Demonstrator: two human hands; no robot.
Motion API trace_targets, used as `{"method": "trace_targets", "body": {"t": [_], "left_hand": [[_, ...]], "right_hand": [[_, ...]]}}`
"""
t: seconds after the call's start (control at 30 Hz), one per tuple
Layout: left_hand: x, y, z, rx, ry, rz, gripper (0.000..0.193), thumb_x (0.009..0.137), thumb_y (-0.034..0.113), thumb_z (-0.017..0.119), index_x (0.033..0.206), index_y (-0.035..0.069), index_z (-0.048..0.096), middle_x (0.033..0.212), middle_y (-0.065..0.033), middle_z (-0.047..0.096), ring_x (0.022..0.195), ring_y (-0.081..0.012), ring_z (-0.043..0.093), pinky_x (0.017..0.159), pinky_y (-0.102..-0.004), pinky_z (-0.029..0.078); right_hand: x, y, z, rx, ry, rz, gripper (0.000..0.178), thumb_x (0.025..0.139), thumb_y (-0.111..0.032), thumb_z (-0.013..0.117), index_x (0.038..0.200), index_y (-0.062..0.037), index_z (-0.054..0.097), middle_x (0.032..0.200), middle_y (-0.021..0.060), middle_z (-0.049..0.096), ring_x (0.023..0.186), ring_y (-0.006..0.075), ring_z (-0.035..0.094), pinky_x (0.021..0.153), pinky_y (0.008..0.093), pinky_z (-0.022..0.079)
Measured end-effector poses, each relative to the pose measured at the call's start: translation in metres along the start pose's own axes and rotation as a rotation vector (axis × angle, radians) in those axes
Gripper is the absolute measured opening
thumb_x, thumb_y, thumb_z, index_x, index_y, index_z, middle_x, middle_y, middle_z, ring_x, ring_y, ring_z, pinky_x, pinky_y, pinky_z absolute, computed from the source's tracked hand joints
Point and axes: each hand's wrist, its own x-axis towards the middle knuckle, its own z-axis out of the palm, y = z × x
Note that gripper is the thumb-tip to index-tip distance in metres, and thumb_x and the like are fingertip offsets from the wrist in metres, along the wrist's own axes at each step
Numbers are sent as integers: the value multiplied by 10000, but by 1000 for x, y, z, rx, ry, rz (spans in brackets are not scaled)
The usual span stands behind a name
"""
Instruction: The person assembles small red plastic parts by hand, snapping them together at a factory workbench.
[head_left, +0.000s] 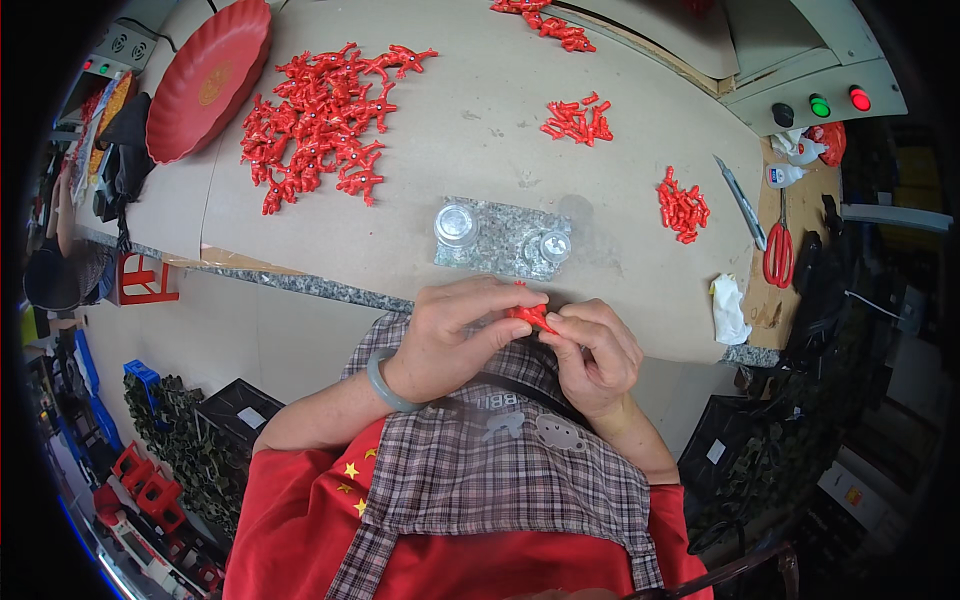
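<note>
Between my two hands, just over the table's near edge, is a small glossy red figurine (532, 317). My left hand (465, 322) pinches it from one side with thumb and fingers. From the other side my right hand (597, 352) grips its end, the fingertips nearly meeting the left ones. Much of the piece is hidden by the fingers. Right beyond my hands lies a speckled stone slab (500, 232) bearing two small clear lidded jars, one larger (456, 226) and one smaller (554, 247).
A heap of red figurines (320, 125) covers the left of the table, beside a red scalloped tray (212, 85). Small red parts lie in two piles (580, 120) (683, 206). At right are a utility knife (742, 203), red-handled scissors (779, 250) and a crumpled white cloth (730, 310).
</note>
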Motion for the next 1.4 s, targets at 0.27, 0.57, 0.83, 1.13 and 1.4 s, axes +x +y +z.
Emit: {"method": "trace_targets", "body": {"t": [0.27, 0.57, 0.83, 1.13, 1.4], "left_hand": [[0, 1, 0, 1, -8, -8, 255, 837, 41, 753, 1086, 7, 713, 911, -115, 714, 769, -172, 665, 707, -274, 526], [1, 1, 0, -13, -13, -16, 261, 843, 43, 748, 1097, -1, 708, 917, -115, 715, 779, -168, 660, 711, -274, 522], [2, 6, -1, -61, -28, -82, 276, 858, 25, 732, 1130, -6, 695, 974, -113, 724, 853, -163, 677, 772, -273, 536], [8, 17, -4, 86, -21, -3, 402, 822, 35, 758, 1210, 16, 654, 984, -105, 726, 861, -158, 682, 753, -288, 549], [5, 23, -20, 189, -26, 13, 417, 860, 34, 706, 1262, -8, 605, 1033, -133, 714, 790, -150, 667, 706, -269, 534]], "right_hand": [[-1, 0, 0, 8, 1, 0, 256, 726, 5, 825, 937, -8, 680, 766, 111, 663, 631, 214, 641, 526, 295, 495], [1, 1, 0, -7, 4, -8, 247, 730, -6, 826, 931, -11, 683, 773, 107, 662, 628, 206, 638, 521, 291, 490], [6, 1, -5, -14, -4, -16, 231, 729, -15, 831, 911, -10, 689, 765, 107, 664, 625, 206, 639, 521, 289, 490], [16, -10, -11, -5, -34, -1, 212, 711, 2, 834, 873, -7, 697, 772, 109, 667, 635, 211, 649, 530, 296, 500], [32, -24, -13, 6, -65, -7, 293, 691, -9, 847, 945, 4, 700, 820, 115, 674, 663, 220, 657, 546, 300, 512]]}}
